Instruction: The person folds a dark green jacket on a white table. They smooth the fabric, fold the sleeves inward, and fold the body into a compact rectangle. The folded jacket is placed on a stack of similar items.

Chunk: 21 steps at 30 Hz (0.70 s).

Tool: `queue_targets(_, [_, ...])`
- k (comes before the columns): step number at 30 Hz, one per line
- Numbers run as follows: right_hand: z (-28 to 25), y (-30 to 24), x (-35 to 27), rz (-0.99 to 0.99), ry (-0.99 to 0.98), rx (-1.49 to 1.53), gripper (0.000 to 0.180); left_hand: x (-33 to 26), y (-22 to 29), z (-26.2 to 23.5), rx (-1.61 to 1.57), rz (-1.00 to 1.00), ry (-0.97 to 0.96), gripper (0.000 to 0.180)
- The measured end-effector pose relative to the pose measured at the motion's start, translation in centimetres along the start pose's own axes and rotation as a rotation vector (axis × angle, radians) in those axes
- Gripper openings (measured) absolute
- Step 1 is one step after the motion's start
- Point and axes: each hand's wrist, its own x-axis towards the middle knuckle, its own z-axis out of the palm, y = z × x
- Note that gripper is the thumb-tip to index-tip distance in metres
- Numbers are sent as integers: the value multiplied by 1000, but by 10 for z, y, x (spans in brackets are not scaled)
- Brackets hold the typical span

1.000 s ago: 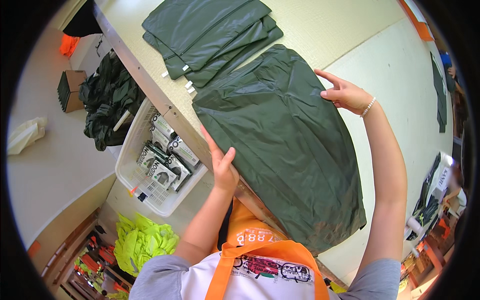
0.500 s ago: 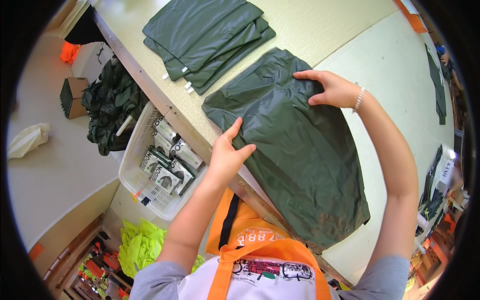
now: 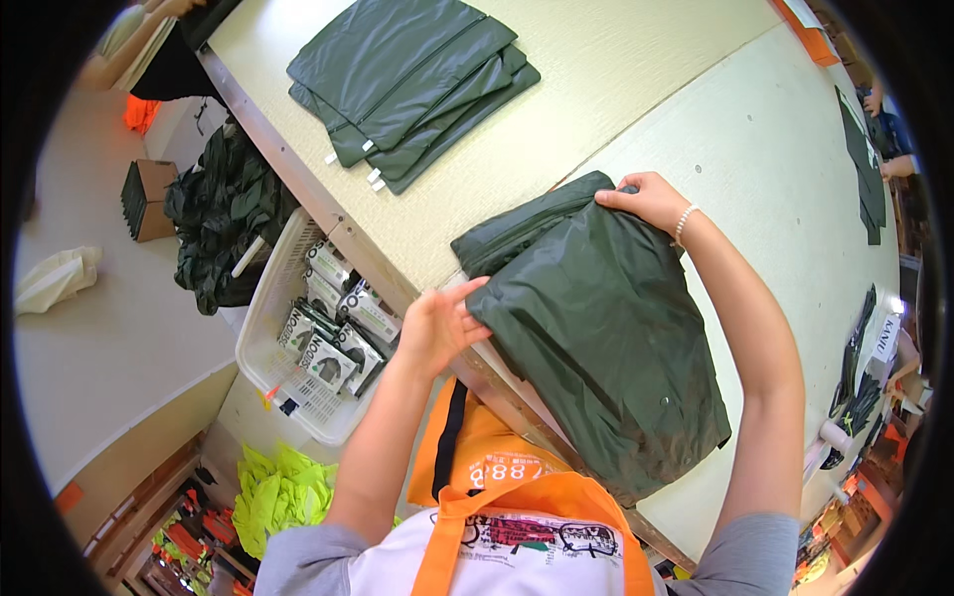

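A dark green, shiny waterproof garment [image 3: 606,348] lies before me on the table, its far end folded back over itself so that a band with a seam shows. My right hand [image 3: 651,206] grips the far right corner of the fold between thumb and fingers. At the left edge of the same garment, my left hand [image 3: 444,323] holds the fabric, the fingertips partly covered by it. Farther off to the left lies a stack of folded dark green garments [image 3: 407,79] with small white tags.
Left of the table edge, a white plastic basket [image 3: 260,343] holds several packaged items. Beyond it are a heap of dark fabric [image 3: 224,214] and a cardboard box [image 3: 152,199]. Neon yellow fabric [image 3: 278,492] lies below. Other people's arms [image 3: 899,167] show at the far sides.
The garment's far end has been folded back toward me. My right hand has shifted slightly nearer and closed on the fold; my left hand has moved down and left along the edge.
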Motion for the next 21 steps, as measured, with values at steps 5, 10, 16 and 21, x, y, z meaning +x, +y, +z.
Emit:
queue_targets(5, [-18,18,-31,-174,-146,381,32,-2,-25,-19,1045,578,310,28])
queue_targets(10, [0,37,-51,-33,196,133,29,8,-35,-9,838,815,289,14])
queue_targets(16, [31,53,-39,70,384,71,53,43,-26,-22,265,133,217,22])
queue_targets(21, [18,61,-44,80,192,316,52,21,-26,-30,-25,234,-27,49])
